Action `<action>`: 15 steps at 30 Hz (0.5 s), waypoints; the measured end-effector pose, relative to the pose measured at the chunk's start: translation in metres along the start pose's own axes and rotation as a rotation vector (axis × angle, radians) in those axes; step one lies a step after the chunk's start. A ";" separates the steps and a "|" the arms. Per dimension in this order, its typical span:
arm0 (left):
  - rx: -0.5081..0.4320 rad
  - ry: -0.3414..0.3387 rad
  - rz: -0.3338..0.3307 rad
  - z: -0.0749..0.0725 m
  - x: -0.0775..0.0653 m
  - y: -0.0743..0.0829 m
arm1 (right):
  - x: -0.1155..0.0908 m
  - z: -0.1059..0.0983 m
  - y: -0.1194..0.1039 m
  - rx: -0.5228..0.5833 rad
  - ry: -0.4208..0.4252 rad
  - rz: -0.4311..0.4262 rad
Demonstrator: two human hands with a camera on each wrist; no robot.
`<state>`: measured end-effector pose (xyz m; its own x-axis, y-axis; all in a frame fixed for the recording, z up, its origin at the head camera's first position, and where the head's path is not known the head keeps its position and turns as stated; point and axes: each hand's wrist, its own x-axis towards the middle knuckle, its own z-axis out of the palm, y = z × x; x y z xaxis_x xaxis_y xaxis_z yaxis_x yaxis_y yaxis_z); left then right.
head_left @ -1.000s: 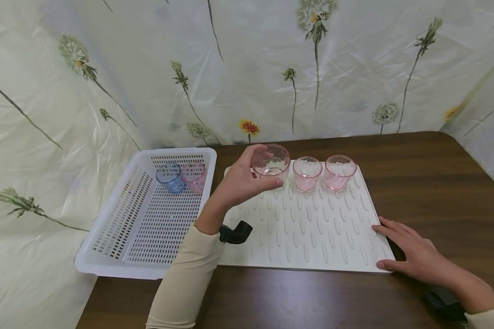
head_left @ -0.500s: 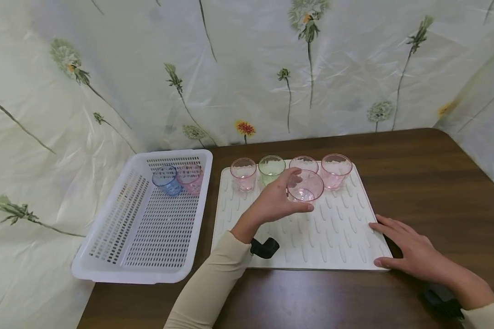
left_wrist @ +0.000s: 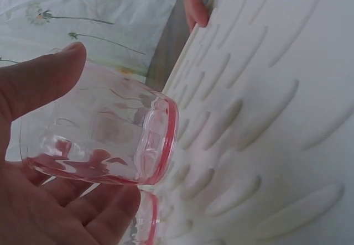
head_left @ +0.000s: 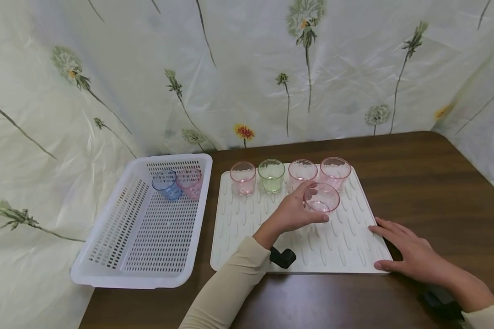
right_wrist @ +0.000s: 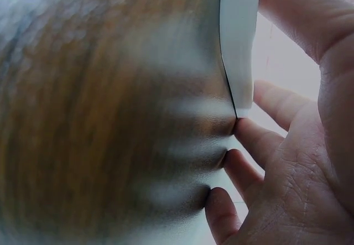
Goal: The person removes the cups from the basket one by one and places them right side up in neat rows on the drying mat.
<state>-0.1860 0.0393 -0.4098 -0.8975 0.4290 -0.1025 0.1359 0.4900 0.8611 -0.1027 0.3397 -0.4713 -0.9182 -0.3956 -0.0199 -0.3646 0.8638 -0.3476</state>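
Note:
My left hand (head_left: 294,211) grips a clear pink-tinted glass (head_left: 322,199) between thumb and fingers. In the left wrist view the glass (left_wrist: 105,129) hangs above the white ribbed mat (left_wrist: 276,112), its base apart from it. Behind it, a row along the mat's far edge holds a pink glass (head_left: 244,178), a green glass (head_left: 271,176) and two more pink glasses, one (head_left: 303,169) partly hidden by my hand. At the mat's right front corner my right hand (head_left: 416,253) rests with spread fingers; its fingertips touch the mat's edge and the table (right_wrist: 138,118).
To the left stands a white perforated basket (head_left: 80,269), with a blue glass (head_left: 167,185) and a pink glass (head_left: 190,184) at its far end. Brown wooden tabletop (head_left: 403,173) surrounds the mat. A flower-printed sheet (head_left: 238,68) hangs behind the table.
My left hand has carried the pink glass rightward and nearer, from the far left of the mat to in front of the right-hand pink glasses. My right hand stays at the corner.

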 end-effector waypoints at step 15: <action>0.036 -0.021 -0.018 0.014 0.007 -0.007 | -0.001 0.000 0.000 0.011 -0.005 0.010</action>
<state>-0.1877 0.0496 -0.4235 -0.8911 0.4354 -0.1279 0.1356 0.5245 0.8405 -0.1016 0.3398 -0.4713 -0.9209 -0.3889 -0.0280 -0.3540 0.8641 -0.3578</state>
